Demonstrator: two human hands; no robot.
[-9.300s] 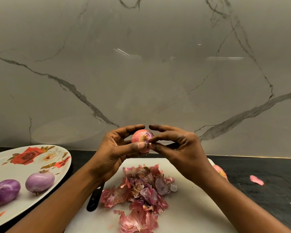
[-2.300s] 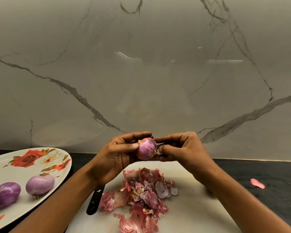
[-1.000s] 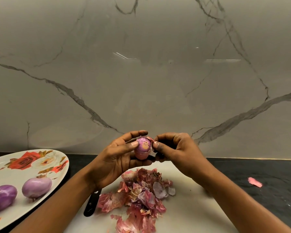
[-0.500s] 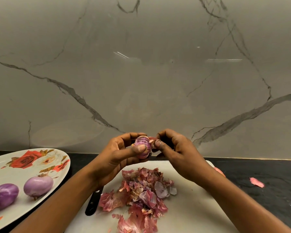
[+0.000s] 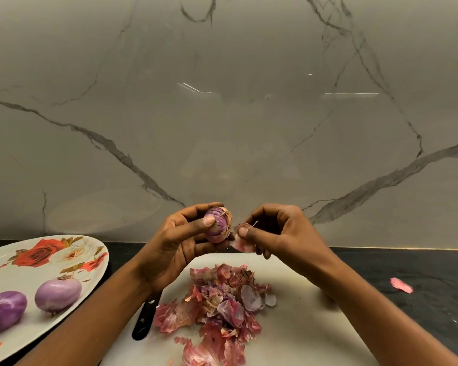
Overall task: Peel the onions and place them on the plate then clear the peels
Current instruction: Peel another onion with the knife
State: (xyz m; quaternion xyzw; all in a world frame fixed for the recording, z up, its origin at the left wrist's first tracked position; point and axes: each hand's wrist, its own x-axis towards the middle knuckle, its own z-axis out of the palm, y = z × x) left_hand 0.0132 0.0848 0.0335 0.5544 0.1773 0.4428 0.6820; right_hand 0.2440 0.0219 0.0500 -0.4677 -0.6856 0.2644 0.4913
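Note:
My left hand (image 5: pixel 181 240) grips a small purple onion (image 5: pixel 217 225) above the white cutting board (image 5: pixel 307 320), thumb across its front. A bit of dry skin clings to the onion's top right. My right hand (image 5: pixel 278 231) pinches a pink strip of peel (image 5: pixel 242 244) just right of the onion. A heap of pink peels (image 5: pixel 220 305) lies on the board below my hands. Two peeled onions (image 5: pixel 58 294) (image 5: pixel 3 310) lie on the floral plate (image 5: pixel 24 262) at the left.
A black knife handle (image 5: pixel 144 320) pokes out from under my left forearm at the board's left edge. One stray peel (image 5: pixel 401 284) lies on the dark counter (image 5: pixel 421 276) at the right. A marble wall rises right behind the counter.
My right hand has drawn a little to the right, and the peel strip it pinches has come away from the onion. The left hand has kept the onion in place.

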